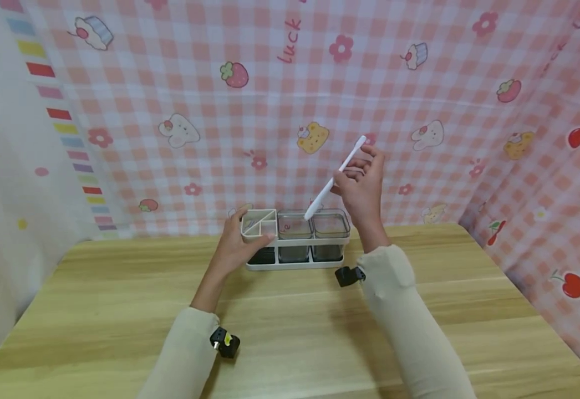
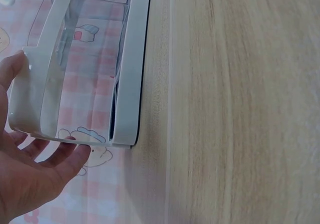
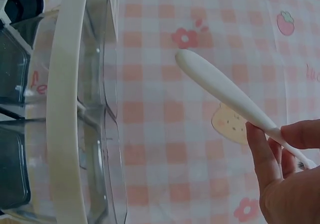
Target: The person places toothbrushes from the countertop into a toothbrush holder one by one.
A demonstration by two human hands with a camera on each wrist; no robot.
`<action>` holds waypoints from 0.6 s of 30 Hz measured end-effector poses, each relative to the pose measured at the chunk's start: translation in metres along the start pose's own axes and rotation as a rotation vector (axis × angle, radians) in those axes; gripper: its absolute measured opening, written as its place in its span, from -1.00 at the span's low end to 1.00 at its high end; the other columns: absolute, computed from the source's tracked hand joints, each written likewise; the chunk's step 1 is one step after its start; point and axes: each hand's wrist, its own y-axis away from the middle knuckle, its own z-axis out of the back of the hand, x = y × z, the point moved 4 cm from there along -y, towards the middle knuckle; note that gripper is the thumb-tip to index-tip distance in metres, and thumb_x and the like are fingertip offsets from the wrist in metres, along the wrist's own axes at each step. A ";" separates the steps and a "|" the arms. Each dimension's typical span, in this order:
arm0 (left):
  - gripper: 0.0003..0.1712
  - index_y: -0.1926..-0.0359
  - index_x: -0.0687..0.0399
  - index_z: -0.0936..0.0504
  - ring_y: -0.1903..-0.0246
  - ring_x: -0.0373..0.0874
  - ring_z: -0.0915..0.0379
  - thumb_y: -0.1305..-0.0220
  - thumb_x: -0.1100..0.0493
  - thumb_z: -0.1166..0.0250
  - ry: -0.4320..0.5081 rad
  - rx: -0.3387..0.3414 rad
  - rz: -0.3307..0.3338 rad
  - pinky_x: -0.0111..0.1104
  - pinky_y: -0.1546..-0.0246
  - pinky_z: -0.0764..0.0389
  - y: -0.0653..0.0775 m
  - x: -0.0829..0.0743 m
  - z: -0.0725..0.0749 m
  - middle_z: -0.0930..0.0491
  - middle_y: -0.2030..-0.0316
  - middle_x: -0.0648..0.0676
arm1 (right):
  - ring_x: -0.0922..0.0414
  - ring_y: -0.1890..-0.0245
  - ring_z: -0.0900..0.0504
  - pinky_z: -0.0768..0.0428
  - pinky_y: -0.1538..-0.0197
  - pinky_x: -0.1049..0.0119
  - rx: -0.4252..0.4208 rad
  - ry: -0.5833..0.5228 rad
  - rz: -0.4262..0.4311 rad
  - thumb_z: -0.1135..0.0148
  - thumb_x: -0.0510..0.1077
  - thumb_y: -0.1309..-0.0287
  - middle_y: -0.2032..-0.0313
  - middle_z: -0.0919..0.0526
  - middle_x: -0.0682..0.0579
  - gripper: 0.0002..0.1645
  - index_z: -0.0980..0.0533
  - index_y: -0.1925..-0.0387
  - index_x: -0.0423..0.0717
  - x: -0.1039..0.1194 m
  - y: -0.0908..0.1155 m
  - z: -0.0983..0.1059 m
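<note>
In the head view a white toothbrush (image 1: 326, 191) slants above a white toothbrush holder (image 1: 315, 242), its thick handle end pointing down left. My right hand (image 1: 362, 191) pinches it near the thin end; dark bristles (image 3: 301, 165) show beside the fingers in the right wrist view. The toothbrush stays apart from the holder. My left hand (image 1: 235, 246) grips the holder's left end, thumb at the front and fingers behind, under a white divided compartment (image 1: 268, 222). Two clear cups, a middle cup (image 1: 295, 228) and a right cup (image 1: 332, 228), sit in the rack.
The holder stands on a wooden table (image 1: 290, 332) near its back edge. Behind hangs a pink checked cloth (image 1: 270, 111), which continues on the right side (image 1: 534, 183). A plain white cloth (image 1: 10, 166) hangs at the left.
</note>
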 end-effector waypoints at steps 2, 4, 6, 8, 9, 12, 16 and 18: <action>0.06 -0.57 0.16 -0.06 -0.37 0.22 -0.11 -0.23 -0.04 -0.44 0.007 -0.006 -0.010 0.16 -0.33 -0.19 -0.001 0.000 -0.001 -0.05 -0.49 0.29 | 0.09 0.22 -0.50 -0.71 0.31 0.20 0.011 -0.009 0.015 -0.17 -0.53 -0.23 0.09 -0.39 -0.05 -0.22 -0.11 -0.35 -0.05 0.000 0.000 -0.004; 0.06 -0.56 0.19 -0.07 -0.36 0.22 -0.13 -0.22 -0.02 -0.45 0.016 -0.015 -0.018 0.12 -0.33 -0.20 -0.001 0.000 -0.002 -0.06 -0.48 0.29 | 0.09 0.20 -0.49 -0.71 0.30 0.20 0.019 -0.014 0.022 -0.17 -0.53 -0.23 0.08 -0.39 -0.05 -0.21 -0.09 -0.35 -0.03 0.000 0.001 -0.007; 0.06 -0.55 0.21 -0.08 -0.34 0.21 -0.15 -0.21 0.00 -0.46 0.020 -0.024 -0.024 0.10 -0.34 -0.21 -0.002 0.000 -0.002 -0.07 -0.48 0.30 | 0.08 0.19 -0.49 -0.71 0.29 0.19 0.022 -0.013 0.029 -0.17 -0.52 -0.22 0.08 -0.39 -0.06 -0.20 -0.08 -0.35 -0.02 0.000 0.001 -0.011; 0.06 -0.55 0.21 -0.08 -0.33 0.20 -0.16 -0.20 0.00 -0.46 0.015 -0.029 -0.024 0.08 -0.34 -0.20 -0.001 0.001 -0.001 -0.08 -0.47 0.31 | 0.07 0.19 -0.49 -0.71 0.29 0.18 0.023 -0.010 0.042 -0.17 -0.53 -0.22 0.08 -0.39 -0.09 -0.19 -0.08 -0.35 -0.02 -0.001 0.002 -0.016; 0.07 -0.55 0.21 -0.08 -0.33 0.20 -0.16 -0.20 0.00 -0.46 0.014 -0.030 -0.024 0.08 -0.34 -0.21 -0.001 0.001 -0.001 -0.09 -0.46 0.32 | 0.06 0.18 -0.49 -0.71 0.29 0.18 0.021 -0.008 0.050 -0.17 -0.53 -0.21 0.07 -0.40 -0.13 -0.19 -0.08 -0.35 -0.02 -0.002 0.003 -0.019; 0.07 -0.55 0.21 -0.09 -0.29 0.19 -0.19 -0.19 0.00 -0.47 0.010 -0.030 -0.023 0.07 -0.32 -0.23 -0.002 0.001 -0.001 -0.12 -0.44 0.33 | 0.05 0.18 -0.49 -0.71 0.31 0.17 0.021 0.000 0.089 -0.18 -0.54 -0.20 0.05 -0.40 -0.24 -0.19 -0.08 -0.35 -0.06 -0.002 0.005 -0.024; 0.07 -0.55 0.20 -0.10 -0.25 0.19 -0.22 -0.18 0.00 -0.48 0.017 -0.036 -0.021 0.07 -0.30 -0.26 -0.002 0.001 -0.002 -0.14 -0.41 0.34 | 0.07 0.19 -0.51 -0.72 0.31 0.13 0.021 0.007 0.128 -0.17 -0.54 -0.20 0.01 -0.38 -0.37 -0.19 -0.07 -0.36 -0.08 -0.002 0.006 -0.029; 0.07 -0.55 0.20 -0.10 -0.25 0.19 -0.22 -0.18 -0.01 -0.48 0.017 -0.037 -0.022 0.06 -0.30 -0.25 -0.002 0.001 -0.002 -0.13 -0.42 0.33 | 0.05 0.19 -0.51 -0.72 0.29 0.06 0.020 0.009 0.138 -0.16 -0.55 -0.21 -0.01 -0.37 -0.41 -0.19 -0.07 -0.36 -0.09 -0.004 0.008 -0.031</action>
